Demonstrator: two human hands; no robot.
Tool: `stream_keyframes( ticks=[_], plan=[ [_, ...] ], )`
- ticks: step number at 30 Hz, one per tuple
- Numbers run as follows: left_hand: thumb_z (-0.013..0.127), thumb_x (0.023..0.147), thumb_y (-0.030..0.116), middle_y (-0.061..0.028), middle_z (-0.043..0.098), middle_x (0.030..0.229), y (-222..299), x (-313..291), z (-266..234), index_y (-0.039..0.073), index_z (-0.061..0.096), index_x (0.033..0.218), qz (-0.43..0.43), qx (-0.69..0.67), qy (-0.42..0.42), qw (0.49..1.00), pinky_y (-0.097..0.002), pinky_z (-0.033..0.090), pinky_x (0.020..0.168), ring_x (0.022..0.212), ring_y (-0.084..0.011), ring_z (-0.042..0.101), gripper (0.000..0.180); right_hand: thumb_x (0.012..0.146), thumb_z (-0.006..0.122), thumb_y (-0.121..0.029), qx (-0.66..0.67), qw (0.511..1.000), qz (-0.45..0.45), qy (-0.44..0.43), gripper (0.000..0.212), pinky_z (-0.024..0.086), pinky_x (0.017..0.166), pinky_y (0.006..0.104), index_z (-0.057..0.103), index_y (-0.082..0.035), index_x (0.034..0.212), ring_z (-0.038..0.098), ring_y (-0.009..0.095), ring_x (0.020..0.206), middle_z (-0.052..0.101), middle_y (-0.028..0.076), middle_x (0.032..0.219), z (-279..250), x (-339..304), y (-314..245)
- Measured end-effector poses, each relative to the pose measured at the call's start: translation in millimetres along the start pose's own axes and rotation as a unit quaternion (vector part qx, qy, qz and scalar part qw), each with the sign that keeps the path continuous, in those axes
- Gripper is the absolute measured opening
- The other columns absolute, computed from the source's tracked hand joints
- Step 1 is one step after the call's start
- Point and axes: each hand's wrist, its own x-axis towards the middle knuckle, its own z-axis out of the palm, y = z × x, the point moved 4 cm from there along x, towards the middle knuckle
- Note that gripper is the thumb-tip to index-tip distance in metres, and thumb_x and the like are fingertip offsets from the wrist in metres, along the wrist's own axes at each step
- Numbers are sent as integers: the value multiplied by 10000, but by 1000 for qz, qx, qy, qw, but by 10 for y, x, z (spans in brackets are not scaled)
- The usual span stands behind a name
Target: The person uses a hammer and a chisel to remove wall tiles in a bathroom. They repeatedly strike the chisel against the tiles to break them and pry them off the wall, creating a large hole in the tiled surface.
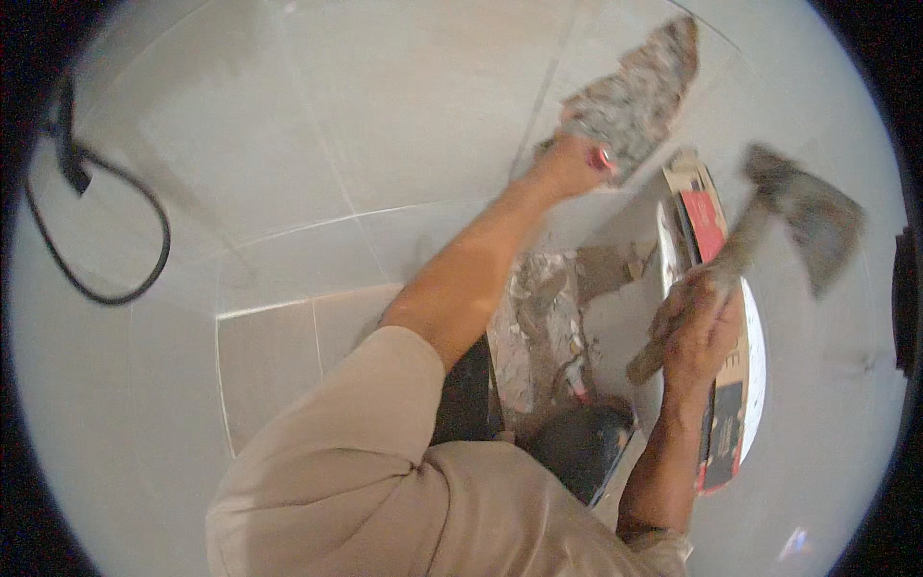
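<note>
My right hand (694,322) grips the wooden handle of a hatchet (822,216). Its head is raised to the right and smeared by motion. At the wall, my left hand (569,168) is closed around a small tool with a red end (603,161); the rest of it is hidden, so I cannot tell its kind. That hand is beside a rough patch of exposed mortar (639,101), where the tile surface is broken away. Pale wall tiles (404,106) surround the patch.
Broken rubble (529,332) lies on the floor below, with a red-tipped item (577,385) among it. A long printed carton (707,226) rests on a glossy white curved surface (757,356) at the right. A black hose (163,255) loops at the far left.
</note>
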Motion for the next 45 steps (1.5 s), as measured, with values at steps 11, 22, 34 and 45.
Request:
stream_keyframes(
  ticks=[11, 22, 34, 45],
  plan=[
    [753, 952, 208, -51, 598, 834, 484, -484, -951, 19, 577, 1045, -53, -367, -32, 928, -278, 437, 557, 669, -115, 521, 275, 1068, 558, -336, -62, 989, 133, -12, 315, 411, 570, 276, 600, -24, 1071, 498, 105, 659, 593, 27, 865, -833, -1147, 582],
    [741, 952, 371, -61, 670, 903, 453, -870, -998, 57, 636, 1068, -53, -41, 5, 998, -358, 538, 737, 777, -179, 619, 351, 1012, 629, -302, -112, 875, 356, -308, 372, 526, 692, 501, 623, 44, 1147, 690, 454, 772, 681, 300, 835, -703, -2671, 1342],
    [786, 751, 240, -192, 664, 794, 957, -577, 174, 53, 628, 769, 223, 149, -10, 963, -527, 512, 714, 817, -438, 662, 246, 1072, 560, -312, 33, 957, 241, -155, 282, 431, 560, 278, 567, -33, 1033, 531, 103, 631, 565, 11, 739, -429, -1847, 997],
    [749, 761, 234, -175, 714, 819, 784, -229, 153, 110, 720, 831, 154, 204, -19, 967, -519, 547, 749, 840, -408, 699, 145, 1068, 555, -377, 80, 970, 206, -99, 366, 450, 569, 299, 590, -14, 1099, 537, 130, 627, 584, 36, 784, -438, -1391, 773]
  ],
)
